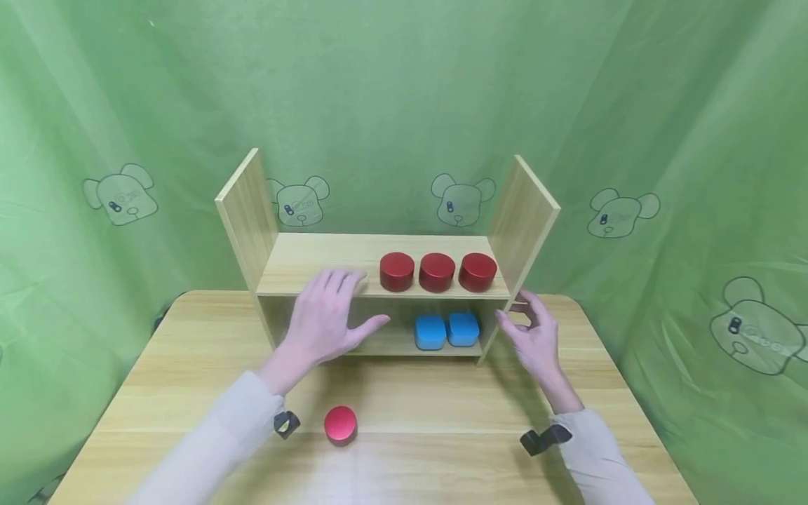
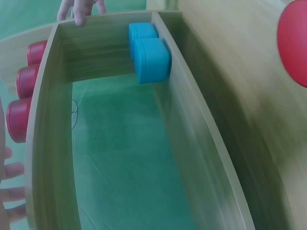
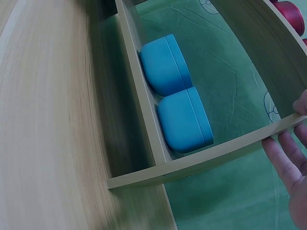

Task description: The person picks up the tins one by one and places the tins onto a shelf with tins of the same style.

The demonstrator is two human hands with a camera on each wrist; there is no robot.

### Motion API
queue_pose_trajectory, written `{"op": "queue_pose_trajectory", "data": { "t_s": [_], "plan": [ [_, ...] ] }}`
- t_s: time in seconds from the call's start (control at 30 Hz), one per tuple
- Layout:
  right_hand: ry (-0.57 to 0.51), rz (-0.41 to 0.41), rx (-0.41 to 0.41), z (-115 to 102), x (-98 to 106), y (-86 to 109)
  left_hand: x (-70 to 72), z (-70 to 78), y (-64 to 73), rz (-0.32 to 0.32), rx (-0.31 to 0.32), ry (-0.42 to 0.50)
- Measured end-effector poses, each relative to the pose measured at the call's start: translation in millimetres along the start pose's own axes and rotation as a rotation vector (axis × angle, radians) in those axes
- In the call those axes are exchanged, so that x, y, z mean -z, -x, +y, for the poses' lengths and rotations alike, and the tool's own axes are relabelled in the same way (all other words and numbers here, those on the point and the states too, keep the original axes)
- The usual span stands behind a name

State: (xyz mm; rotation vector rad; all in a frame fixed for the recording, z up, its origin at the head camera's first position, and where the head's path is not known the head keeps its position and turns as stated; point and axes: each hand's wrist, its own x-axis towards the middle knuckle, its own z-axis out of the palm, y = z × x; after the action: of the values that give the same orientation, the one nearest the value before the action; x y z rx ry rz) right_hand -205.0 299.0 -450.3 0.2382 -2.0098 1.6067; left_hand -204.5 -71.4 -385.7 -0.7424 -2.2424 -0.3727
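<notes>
A two-tier wooden shelf [image 1: 303, 280] stands on the table. My left hand [image 1: 325, 319] reaches in front of its upper board, fingers extended and thumb spread, with nothing held. My right hand [image 1: 533, 340] pinches the right side panel [image 3: 235, 148]; in the right wrist view the thumb lies inside and the fingers outside. Three round red tins [image 1: 396, 272] stand in a row on the right half of the upper board. Below, two blue rounded-square tins [image 1: 431, 332] sit side by side near the right panel. A single round pinkish-red tin [image 1: 341, 425] rests on the table, below the left hand.
The wooden table [image 1: 442, 456] extends in front of and beside the shelf. A green curtain [image 1: 391, 105] printed with mouse heads hangs behind and around it. The tall left panel [image 1: 246, 210] rises above the upper board. Dark straps [image 1: 546, 440] show at both wrists.
</notes>
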Motion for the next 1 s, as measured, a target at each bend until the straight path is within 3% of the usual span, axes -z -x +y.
{"op": "queue_pose_trajectory", "data": {
  "t_s": [0.47, 0.77, 1.0],
  "plan": [
    [0.001, 0.000, -0.017, 0, 0, -0.3, 15.9, 5.3, 30.2, 0.100, -0.159, 0.009],
    [0.000, 0.007, -0.030, 0, 2, 0.7, 12.4, 5.4, 57.8, 0.015, -0.225, -0.011],
    [-0.022, 0.011, -0.029, -1, 2, 2.0, 6.0, 7.0, 78.1, -0.055, -0.198, -0.030]
  ]
}}
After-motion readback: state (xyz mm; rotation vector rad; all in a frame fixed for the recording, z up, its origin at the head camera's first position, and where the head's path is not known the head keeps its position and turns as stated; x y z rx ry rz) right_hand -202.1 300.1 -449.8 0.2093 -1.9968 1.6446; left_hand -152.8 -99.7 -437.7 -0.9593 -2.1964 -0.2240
